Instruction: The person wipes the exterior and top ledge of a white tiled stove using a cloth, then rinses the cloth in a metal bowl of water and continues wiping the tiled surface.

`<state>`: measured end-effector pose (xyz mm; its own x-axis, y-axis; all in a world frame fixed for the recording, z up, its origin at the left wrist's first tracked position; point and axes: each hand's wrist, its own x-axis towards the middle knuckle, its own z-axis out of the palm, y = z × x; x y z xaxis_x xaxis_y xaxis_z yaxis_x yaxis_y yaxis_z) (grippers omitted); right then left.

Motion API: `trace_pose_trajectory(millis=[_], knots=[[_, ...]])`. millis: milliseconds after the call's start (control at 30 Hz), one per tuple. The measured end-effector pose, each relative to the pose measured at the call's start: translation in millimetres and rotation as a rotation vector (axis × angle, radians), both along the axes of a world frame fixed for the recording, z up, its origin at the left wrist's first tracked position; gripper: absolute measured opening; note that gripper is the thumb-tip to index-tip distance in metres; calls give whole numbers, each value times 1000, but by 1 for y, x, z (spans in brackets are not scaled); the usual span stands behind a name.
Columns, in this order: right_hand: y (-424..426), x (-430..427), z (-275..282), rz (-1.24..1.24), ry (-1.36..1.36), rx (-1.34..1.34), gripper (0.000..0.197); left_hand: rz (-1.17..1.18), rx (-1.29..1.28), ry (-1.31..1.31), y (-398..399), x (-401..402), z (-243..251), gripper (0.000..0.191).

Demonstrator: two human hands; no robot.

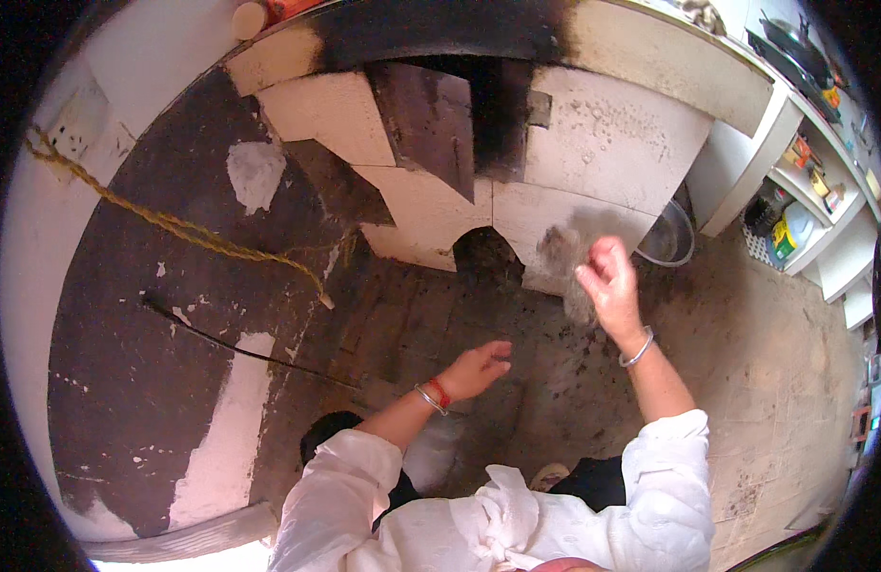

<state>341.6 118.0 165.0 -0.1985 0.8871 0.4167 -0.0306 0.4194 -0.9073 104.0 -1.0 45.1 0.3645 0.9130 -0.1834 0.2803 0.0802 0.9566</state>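
Note:
My right hand (613, 289) has its fingers closed on a grey, ragged cloth (580, 300), blurred by motion. The cloth is against or just in front of the lower white tiles (508, 207) of a built-in stove; contact cannot be told. Lower and to the left, my left hand (480, 368) hovers above the dark floor, fingers loosely bent and apart, nothing visible in it. Between the hands and the stove is a dark arched opening (487, 254) at its base. Above that, a soot-blackened gap (498, 114) runs up the stove front, beside a tilted dark panel (433, 121).
A metal basin (673, 236) stands right of the stove. Shelves (805, 186) with bottles are farther right, below a pan (791, 36). A yellow rope (190, 229) and a thin black rod or cable (247, 352) cross the dark, peeling surface (126, 322) at left.

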Motion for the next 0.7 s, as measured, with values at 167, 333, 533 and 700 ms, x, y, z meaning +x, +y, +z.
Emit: trace_pose_trajectory(millis=[167,333,533,700], knots=[[2,-36,151,-409,-377,505,30,-58,-7,-12,-7,-13,15,46],[26,-50,231,-676,-652,1143,26,-145,24,46,-4,-33,8,42],[71,-45,246,-847,-953,1392,28,-242,106,128,-6,-53,14,44],[95,-141,245,-828,-969,1499,16,-308,151,204,-12,-80,11,42]])
